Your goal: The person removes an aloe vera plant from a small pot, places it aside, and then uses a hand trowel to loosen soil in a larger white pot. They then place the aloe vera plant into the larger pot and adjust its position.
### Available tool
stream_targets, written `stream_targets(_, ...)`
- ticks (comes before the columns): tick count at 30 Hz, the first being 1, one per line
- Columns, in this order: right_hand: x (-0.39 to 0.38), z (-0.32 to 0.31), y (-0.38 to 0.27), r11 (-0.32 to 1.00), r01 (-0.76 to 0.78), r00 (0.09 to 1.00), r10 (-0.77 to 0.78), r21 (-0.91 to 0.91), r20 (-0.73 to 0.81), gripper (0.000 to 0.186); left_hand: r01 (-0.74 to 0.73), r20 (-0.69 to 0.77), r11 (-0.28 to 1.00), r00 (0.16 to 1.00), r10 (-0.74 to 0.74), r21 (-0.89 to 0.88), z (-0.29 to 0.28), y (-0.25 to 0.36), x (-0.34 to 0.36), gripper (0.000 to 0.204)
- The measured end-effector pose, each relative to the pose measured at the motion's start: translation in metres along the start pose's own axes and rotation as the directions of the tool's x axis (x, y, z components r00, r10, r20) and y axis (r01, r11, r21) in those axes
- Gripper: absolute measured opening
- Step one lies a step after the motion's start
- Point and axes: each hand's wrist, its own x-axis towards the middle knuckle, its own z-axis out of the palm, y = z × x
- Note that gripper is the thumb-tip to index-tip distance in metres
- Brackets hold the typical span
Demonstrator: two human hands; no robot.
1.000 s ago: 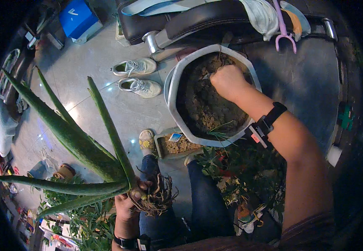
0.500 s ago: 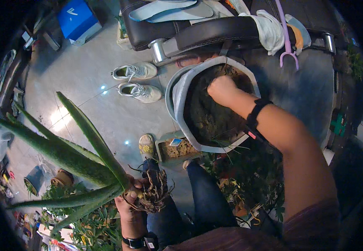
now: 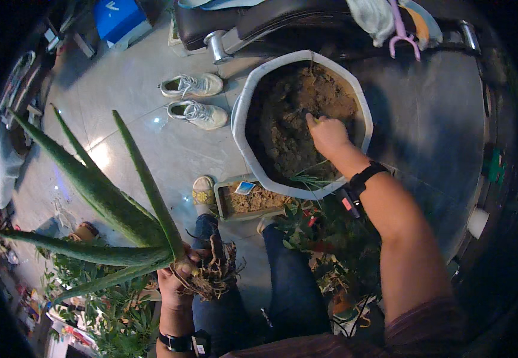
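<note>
A large aloe plant (image 3: 107,206) with long spiky green leaves is in my left hand (image 3: 178,283), which is closed round its base. Bare roots (image 3: 214,271), tangled and brown, stick out to the right of that hand. At the upper middle stands a white many-sided flowerpot (image 3: 245,125) with dark, lumpy soil (image 3: 283,137) inside. My right hand (image 3: 333,137) is over the soil, one finger stretched toward it and the others partly curled. I see nothing held in it. Grass-like green blades (image 3: 312,179) hang at the pot's near rim.
White sneakers (image 3: 196,113) stand left of the pot. A rectangular planter (image 3: 256,200) with a small packet is between my feet and the pot. Leafy plants (image 3: 113,304) crowd the lower left. A dark couch (image 3: 294,27) with a lilac forked stick (image 3: 403,42) is behind; a blue box (image 3: 118,21) sits far left.
My right hand has come up from the soil, toward me, and one finger now stretches out. Lighter brown soil shows in the pot. The aloe stays in my left hand, tilted slightly. The view has shifted.
</note>
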Motion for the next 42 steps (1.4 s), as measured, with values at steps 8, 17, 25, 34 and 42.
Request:
stream_targets(8, -0.108, -0.028, 0.035, 0.999, -0.026, 0.994, 0.024, 0.02, 0.103, 0.048, 0.056, 0.147, 0.998, 0.988, -0.056, 0.003, 0.028, 0.003, -0.018, 0.036)
stream_targets(17, -0.099, -0.062, 0.049, 0.319, -0.548, 0.79, 0.501, 0.774, 0.353, 0.035, 0.078, 0.142, 0.997, 0.987, -0.075, -0.012, 0.025, 0.017, -0.011, 0.039)
stream_targets(25, -0.051, -0.112, -0.042, 0.451, -0.473, 0.868, 0.385, 0.757, 0.313, 0.023, 0.038, 0.128, 0.999, 0.991, -0.04, 0.016, 0.018, 0.054, 0.003, 0.043)
stream_targets(34, 0.002, -0.118, -0.077, 0.448, -0.718, 0.694, 0.403, 0.532, 0.597, 0.028, -0.018, 0.136, 0.998, 0.991, 0.009, 0.062, 0.001, 0.09, 0.031, 0.041)
stream_targets(42, 0.029, -0.098, -0.094, 0.42, -0.76, 0.649, 0.445, 0.495, 0.617, 0.028, -0.002, 0.084, 1.0, 0.996, 0.001, 0.009, -0.011, 0.097, 0.05, 0.038)
